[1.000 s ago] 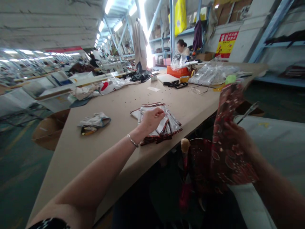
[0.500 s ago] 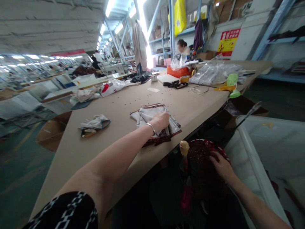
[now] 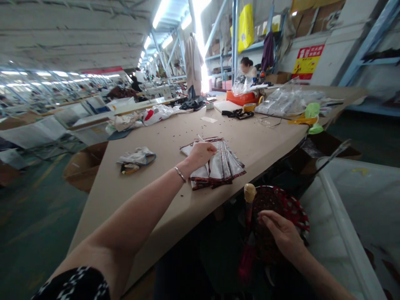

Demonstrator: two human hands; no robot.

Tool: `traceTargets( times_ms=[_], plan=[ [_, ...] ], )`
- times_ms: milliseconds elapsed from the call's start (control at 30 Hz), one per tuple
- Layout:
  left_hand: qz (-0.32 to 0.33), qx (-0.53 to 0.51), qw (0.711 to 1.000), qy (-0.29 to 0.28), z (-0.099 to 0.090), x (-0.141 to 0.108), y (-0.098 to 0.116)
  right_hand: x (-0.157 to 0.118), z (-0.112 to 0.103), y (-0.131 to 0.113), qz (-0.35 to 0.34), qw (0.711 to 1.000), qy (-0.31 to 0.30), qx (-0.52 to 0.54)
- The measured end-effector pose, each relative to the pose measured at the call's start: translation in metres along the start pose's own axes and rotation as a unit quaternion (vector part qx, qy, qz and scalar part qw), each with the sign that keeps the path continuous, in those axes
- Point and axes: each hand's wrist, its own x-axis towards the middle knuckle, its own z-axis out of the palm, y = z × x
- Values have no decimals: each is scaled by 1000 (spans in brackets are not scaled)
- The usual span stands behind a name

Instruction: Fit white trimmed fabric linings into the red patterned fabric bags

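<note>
My left hand is closed, with curled fingers, over a fanned stack of pale cloth pieces with dark red patterned edges. A thin white tip shows behind the knuckles; what the fingers hold is hidden. Lower right, my right hand has thumb and fingertips pinched together above a round basket with a red, white-spotted rim and dark brown contents. Whatever is in that pinch is too small to make out. Beside the basket stands a handle with a tan knob.
A grey-white glove-like cloth lies on the table at left. Farther back are yellow tape, an orange box and plastic bags. A white bin stands at right. Another person sits at the far end.
My left hand has shifted left across the stack, uncovering more fanned pieces. My right hand has drawn back from the basket's far rim, its fingertips now pinched. The view has moved slightly left.
</note>
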Motion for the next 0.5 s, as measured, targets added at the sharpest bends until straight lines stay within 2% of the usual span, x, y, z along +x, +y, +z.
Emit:
traceTargets(
  times_ms=[100,233,367,500],
  plan=[
    [-2,-122,992,43,-22,-25,-1,18,20,-47,-100,993,-55,2],
    [-6,-144,986,85,-47,-61,2,65,53,-103,-243,967,-40,-56],
    [-20,-136,986,98,-54,-92,-2,109,95,-133,-266,953,-43,-137],
    [-50,-191,975,100,-43,-110,-16,126,128,-140,-261,945,-56,-189]
  ],
)
